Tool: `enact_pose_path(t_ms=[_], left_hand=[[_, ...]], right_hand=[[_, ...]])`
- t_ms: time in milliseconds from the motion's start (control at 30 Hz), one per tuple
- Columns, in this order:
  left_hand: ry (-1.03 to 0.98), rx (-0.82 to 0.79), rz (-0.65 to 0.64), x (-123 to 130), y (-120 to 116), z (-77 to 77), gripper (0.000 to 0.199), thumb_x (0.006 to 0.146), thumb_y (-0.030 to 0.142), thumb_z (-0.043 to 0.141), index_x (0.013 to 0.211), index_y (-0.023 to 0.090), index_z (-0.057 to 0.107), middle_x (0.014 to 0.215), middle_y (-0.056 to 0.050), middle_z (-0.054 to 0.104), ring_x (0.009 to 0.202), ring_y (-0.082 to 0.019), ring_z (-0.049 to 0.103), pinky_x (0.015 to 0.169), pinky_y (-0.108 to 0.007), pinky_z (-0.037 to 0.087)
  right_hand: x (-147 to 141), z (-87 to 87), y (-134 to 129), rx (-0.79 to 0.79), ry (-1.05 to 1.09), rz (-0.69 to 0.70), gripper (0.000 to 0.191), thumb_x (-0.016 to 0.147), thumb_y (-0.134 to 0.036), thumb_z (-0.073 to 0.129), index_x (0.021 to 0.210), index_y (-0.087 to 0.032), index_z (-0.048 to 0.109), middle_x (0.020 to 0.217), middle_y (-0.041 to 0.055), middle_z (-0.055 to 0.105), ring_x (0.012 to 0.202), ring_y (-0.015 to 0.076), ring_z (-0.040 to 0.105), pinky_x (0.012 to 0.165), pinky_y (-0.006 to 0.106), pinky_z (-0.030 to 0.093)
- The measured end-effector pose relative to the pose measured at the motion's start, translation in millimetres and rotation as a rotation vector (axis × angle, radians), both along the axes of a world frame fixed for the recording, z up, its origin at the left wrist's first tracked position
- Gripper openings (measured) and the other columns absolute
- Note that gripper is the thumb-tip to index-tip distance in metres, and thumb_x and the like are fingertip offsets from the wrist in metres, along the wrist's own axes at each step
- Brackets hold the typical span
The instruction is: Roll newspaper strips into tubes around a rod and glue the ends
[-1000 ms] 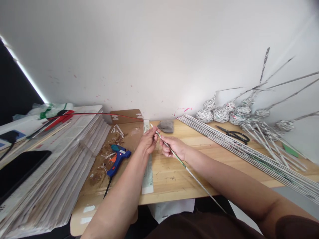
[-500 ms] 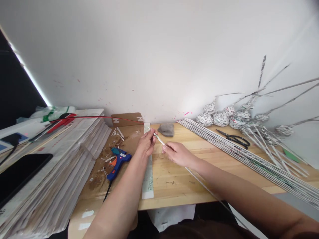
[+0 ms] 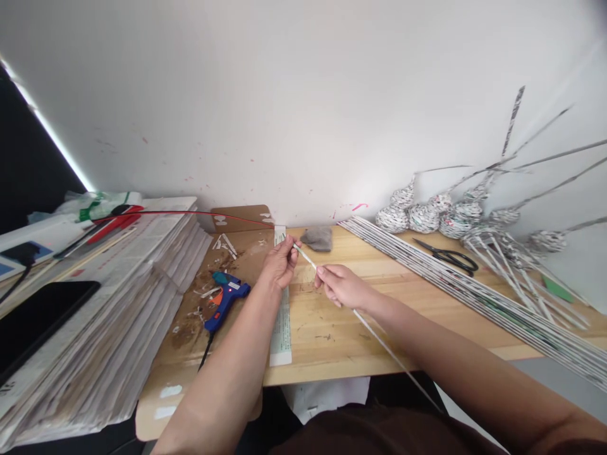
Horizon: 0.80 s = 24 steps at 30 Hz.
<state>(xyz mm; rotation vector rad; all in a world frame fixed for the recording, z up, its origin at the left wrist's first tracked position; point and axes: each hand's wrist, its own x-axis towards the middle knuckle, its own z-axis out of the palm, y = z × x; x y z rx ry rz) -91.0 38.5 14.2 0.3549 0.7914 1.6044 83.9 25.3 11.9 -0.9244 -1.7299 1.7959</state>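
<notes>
A thin rolled paper tube (image 3: 306, 256) runs between my hands and slants down to the right past the table's front edge. My left hand (image 3: 281, 262) pinches its upper end. Closed around the tube a little lower is my right hand (image 3: 340, 285). Under my left hand and wrist lies a flat printed paper strip (image 3: 281, 344) on the table, partly covered by the arm. A blue glue gun (image 3: 225, 303) rests on brown cardboard to the left of my left forearm. Behind my hands sits a grey folded cloth (image 3: 317, 239).
At the left stands a tall stack of newspaper (image 3: 156, 297) carrying a black phone (image 3: 52, 319). A bundle of paper tubes (image 3: 455, 287) crosses the table's right side, beside black scissors (image 3: 448, 256). Woven paper gourd shapes (image 3: 424, 217) line the wall. A wooden table (image 3: 327, 354) lies below.
My right hand has slid a little down the tube, away from my left hand, so more tube shows between them. The view has shifted slightly.
</notes>
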Motion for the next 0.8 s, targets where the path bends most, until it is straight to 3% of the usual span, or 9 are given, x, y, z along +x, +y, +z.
enact_pose_path(t_ms=[100,167,267,333,400,467,633,700,800], left_hand=[[-0.027,0.003,-0.026,-0.5,0.3,0.0,0.013,0.084,0.018,0.059,0.076,0.008,0.064,0.064,-0.001,0.062,0.042,0.000,0.053,0.043,-0.006,0.047],[-0.022,0.004,-0.021,-1.1,1.1,-1.0,0.011,0.083,0.018,0.062,0.076,0.009,0.064,0.065,-0.001,0.063,0.043,0.000,0.054,0.043,-0.006,0.048],[0.006,0.006,0.003,-1.9,2.3,-2.6,0.010,0.081,0.018,0.064,0.076,0.009,0.064,0.065,-0.001,0.063,0.043,0.000,0.054,0.044,-0.006,0.048],[0.015,0.014,-0.005,-2.1,2.6,-3.2,0.011,0.082,0.018,0.063,0.076,0.009,0.064,0.064,-0.001,0.063,0.043,-0.001,0.054,0.044,-0.006,0.048],[0.021,0.021,-0.033,-1.7,2.3,-3.7,0.013,0.084,0.018,0.061,0.076,0.009,0.065,0.065,-0.002,0.064,0.043,-0.001,0.054,0.044,-0.006,0.048],[0.033,0.022,-0.054,-0.8,1.9,-4.3,0.013,0.084,0.019,0.060,0.077,0.009,0.065,0.065,-0.002,0.064,0.043,-0.001,0.054,0.044,-0.007,0.048],[0.092,0.031,-0.061,0.9,1.3,-5.8,0.012,0.080,0.020,0.066,0.077,0.009,0.065,0.063,-0.001,0.064,0.041,-0.001,0.052,0.042,-0.007,0.047],[0.095,0.033,-0.066,0.6,1.2,-5.4,0.013,0.078,0.022,0.068,0.076,0.009,0.065,0.062,-0.001,0.064,0.040,-0.001,0.051,0.041,-0.007,0.046],[0.092,0.030,-0.061,-0.3,1.4,-4.5,0.014,0.077,0.023,0.069,0.076,0.009,0.065,0.061,0.000,0.063,0.040,-0.001,0.051,0.041,-0.007,0.045]], right_hand=[[0.6,1.3,0.4,-0.302,0.126,0.179,0.035,0.092,-0.052,0.034,0.080,-0.022,0.048,0.041,-0.0100,0.024,0.034,0.0098,0.025,0.039,0.023,0.026],[0.2,2.6,0.6,-0.239,0.105,0.139,0.034,0.090,-0.053,0.042,0.083,-0.021,0.051,0.044,-0.0091,0.032,0.036,0.0093,0.030,0.040,0.022,0.027],[-1.7,4.7,1.5,0.003,-0.008,0.001,0.030,0.084,-0.048,0.056,0.078,-0.019,0.054,0.048,-0.0062,0.043,0.039,0.0074,0.035,0.041,0.021,0.026],[-2.6,5.6,2.3,-0.042,0.008,0.026,0.032,0.086,-0.049,0.051,0.073,-0.019,0.051,0.043,-0.0077,0.037,0.036,0.0071,0.031,0.039,0.021,0.024],[-2.9,5.8,3.1,-0.201,0.069,0.119,0.036,0.090,-0.051,0.041,0.074,-0.020,0.048,0.039,-0.0098,0.029,0.032,0.0082,0.026,0.036,0.021,0.023],[-3.7,5.5,4.5,-0.240,0.077,0.161,0.038,0.091,-0.053,0.038,0.078,-0.020,0.051,0.039,-0.0096,0.031,0.031,0.0089,0.030,0.035,0.022,0.026],[-15.2,6.0,11.5,0.167,-0.086,-0.046,0.037,0.088,-0.052,0.047,0.081,-0.017,0.058,0.045,-0.0051,0.046,0.036,0.0080,0.043,0.037,0.020,0.032],[-21.0,6.8,14.4,0.129,-0.048,-0.049,0.037,0.088,-0.053,0.047,0.077,-0.018,0.055,0.043,-0.0059,0.044,0.035,0.0075,0.041,0.036,0.020,0.031],[-25.4,7.5,17.7,-0.048,0.056,-0.005,0.036,0.085,-0.053,0.052,0.075,-0.019,0.052,0.042,-0.0068,0.043,0.034,0.0074,0.040,0.035,0.019,0.030]])
